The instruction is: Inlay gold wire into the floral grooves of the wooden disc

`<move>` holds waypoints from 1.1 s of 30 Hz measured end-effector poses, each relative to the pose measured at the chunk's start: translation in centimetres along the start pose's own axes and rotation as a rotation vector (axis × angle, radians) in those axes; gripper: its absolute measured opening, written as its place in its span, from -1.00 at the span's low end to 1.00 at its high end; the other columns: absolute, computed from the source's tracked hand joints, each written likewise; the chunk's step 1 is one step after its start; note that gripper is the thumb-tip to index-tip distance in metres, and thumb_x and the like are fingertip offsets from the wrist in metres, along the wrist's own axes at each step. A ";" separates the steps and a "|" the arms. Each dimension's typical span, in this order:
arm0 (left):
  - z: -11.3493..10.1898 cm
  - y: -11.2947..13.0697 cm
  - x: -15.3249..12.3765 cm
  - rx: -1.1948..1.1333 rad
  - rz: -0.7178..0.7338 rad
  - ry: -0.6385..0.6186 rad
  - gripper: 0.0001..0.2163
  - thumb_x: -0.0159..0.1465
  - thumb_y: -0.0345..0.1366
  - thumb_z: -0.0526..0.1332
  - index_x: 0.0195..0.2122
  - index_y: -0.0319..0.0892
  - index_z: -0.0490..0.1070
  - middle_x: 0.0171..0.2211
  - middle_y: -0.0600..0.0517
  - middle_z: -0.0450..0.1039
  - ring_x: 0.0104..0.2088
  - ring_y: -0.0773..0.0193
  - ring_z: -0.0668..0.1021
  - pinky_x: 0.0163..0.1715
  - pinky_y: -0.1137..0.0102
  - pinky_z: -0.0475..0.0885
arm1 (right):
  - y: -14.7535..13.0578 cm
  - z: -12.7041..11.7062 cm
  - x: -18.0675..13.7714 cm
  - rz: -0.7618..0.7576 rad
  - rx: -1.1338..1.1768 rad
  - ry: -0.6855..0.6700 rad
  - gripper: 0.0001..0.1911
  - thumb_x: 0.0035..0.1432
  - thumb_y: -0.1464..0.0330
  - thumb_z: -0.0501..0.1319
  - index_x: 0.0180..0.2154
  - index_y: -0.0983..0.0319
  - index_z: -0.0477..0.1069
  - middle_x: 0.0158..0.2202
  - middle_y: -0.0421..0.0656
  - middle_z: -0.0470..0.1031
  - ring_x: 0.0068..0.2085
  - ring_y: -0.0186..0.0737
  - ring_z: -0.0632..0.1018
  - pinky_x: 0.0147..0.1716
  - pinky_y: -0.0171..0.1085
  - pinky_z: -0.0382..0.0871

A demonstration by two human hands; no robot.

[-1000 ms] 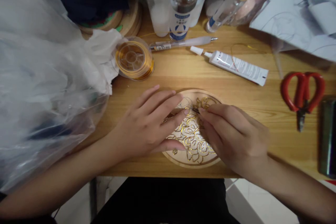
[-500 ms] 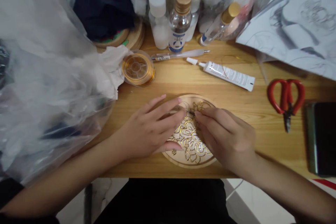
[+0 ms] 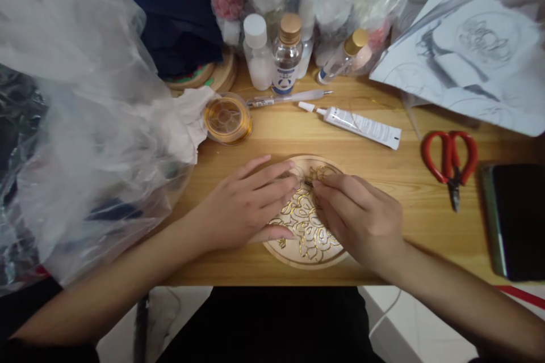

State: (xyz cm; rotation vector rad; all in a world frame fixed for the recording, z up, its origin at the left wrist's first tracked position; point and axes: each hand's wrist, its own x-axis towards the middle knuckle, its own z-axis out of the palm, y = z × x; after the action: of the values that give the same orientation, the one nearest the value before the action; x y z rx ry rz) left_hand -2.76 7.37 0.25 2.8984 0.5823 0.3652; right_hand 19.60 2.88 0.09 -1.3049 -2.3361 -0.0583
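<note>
Your left hand (image 3: 244, 204) lies flat, open on the wooden disc (image 3: 309, 221); your right hand (image 3: 357, 218) pinches gold wire (image 3: 313, 180) onto it.

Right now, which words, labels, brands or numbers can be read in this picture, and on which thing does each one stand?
No text can be read.
Clear bottle: blue label with a logo, print too blurred.
White tube: small print, too small.
Pen: label too small.
Paper sheets: only drawings.
</note>
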 end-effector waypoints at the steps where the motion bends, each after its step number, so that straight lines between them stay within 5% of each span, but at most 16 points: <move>1: 0.0 0.0 0.0 0.000 -0.002 -0.002 -0.48 0.40 0.02 -0.05 0.04 -0.35 0.41 0.06 -0.06 0.47 0.17 0.06 0.38 0.25 0.15 0.15 | 0.0 0.0 0.0 0.004 0.005 0.001 -0.93 0.19 0.49 0.23 -0.26 0.34 0.47 -0.31 -0.09 0.58 -0.35 -0.25 0.55 -0.43 -0.29 0.46; 16: 0.1 0.2 -0.1 -0.014 -0.049 0.032 -0.48 0.32 0.05 0.10 0.03 -0.34 0.41 0.09 -0.19 0.40 0.19 -0.07 0.33 0.18 0.06 0.27 | 1.3 0.7 0.4 0.037 0.251 0.058 -0.90 0.15 0.53 0.24 -0.28 0.28 0.48 -0.31 -0.11 0.57 -0.32 -0.25 0.58 -0.36 -0.29 0.50; 33: 0.5 0.1 -0.2 -0.048 -0.066 0.061 -0.48 0.31 0.06 0.10 0.01 -0.34 0.42 0.05 -0.19 0.42 0.17 -0.06 0.34 0.19 0.07 0.22 | 1.0 0.8 0.6 0.027 0.192 0.037 -0.90 0.16 0.52 0.23 -0.29 0.25 0.49 -0.31 -0.12 0.58 -0.31 -0.25 0.60 -0.36 -0.30 0.52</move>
State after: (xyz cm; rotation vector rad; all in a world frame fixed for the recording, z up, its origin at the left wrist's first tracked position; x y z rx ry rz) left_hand -2.74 7.11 -0.24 2.8235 0.6677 0.4530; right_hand 19.86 4.13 -0.52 -1.2301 -2.2308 0.1462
